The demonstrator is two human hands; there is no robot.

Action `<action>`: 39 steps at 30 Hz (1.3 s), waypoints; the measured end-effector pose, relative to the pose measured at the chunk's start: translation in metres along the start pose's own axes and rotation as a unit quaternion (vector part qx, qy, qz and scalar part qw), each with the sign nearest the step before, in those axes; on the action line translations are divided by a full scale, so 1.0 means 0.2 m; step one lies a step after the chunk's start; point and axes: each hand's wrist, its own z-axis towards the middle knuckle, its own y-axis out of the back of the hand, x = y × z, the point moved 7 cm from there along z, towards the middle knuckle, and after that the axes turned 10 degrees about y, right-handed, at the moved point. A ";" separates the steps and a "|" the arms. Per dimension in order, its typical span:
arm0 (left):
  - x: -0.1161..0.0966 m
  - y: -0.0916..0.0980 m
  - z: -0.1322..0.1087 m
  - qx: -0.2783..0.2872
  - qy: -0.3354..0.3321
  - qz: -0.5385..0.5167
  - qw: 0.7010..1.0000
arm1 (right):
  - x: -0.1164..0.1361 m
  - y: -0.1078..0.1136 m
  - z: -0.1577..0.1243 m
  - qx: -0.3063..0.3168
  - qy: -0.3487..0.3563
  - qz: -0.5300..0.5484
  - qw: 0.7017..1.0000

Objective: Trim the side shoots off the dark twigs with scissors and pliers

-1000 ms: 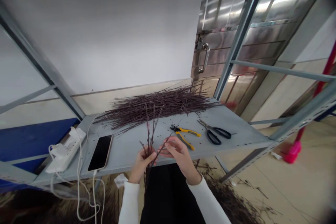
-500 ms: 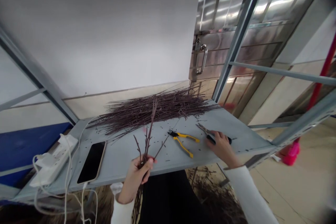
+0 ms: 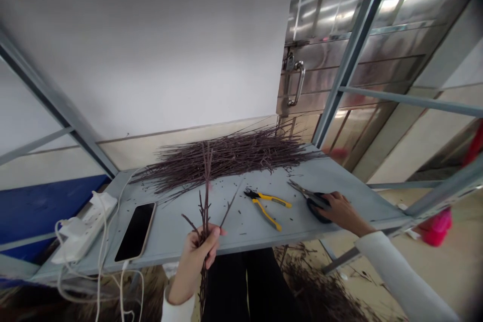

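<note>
My left hand (image 3: 199,251) is closed around a small bunch of thin dark brown twigs (image 3: 205,206), held upright at the front edge of the shelf. One shorter twig leans out to the right from the same grip. To the right, a pair of scissors (image 3: 311,198) with black handles lies on the shelf, its blades toward the back. My right hand (image 3: 345,214) is at the handles' right side, fingers loosely stretched over their edge and partly hidden. Between the hands rest yellow-handled pliers (image 3: 266,204), handles apart.
A large pile of twigs (image 3: 234,156) lies along the back of the grey shelf (image 3: 234,241). At left are a phone (image 3: 136,231) and a white power strip (image 3: 86,226) with cables. Metal uprights (image 3: 350,55) frame the shelf; cut twigs (image 3: 320,282) litter the floor.
My right hand has slid right off the scissors' handles, which now show more, while the scissors stay lying there. The twigs in my left hand stand straighter, tilted slightly left.
</note>
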 end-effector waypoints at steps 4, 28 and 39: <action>-0.02 -0.01 -0.05 0.007 0.009 -0.014 1.000 | 0.01 0.07 0.00 0.009 -0.018 -0.009 1.000; -0.06 -0.03 -0.11 0.065 -0.002 0.008 0.998 | 1.39 0.28 -0.09 0.263 0.166 0.463 0.830; -0.04 -0.04 -0.12 0.074 0.006 0.050 0.996 | 1.42 0.32 -0.03 0.245 0.191 0.346 0.885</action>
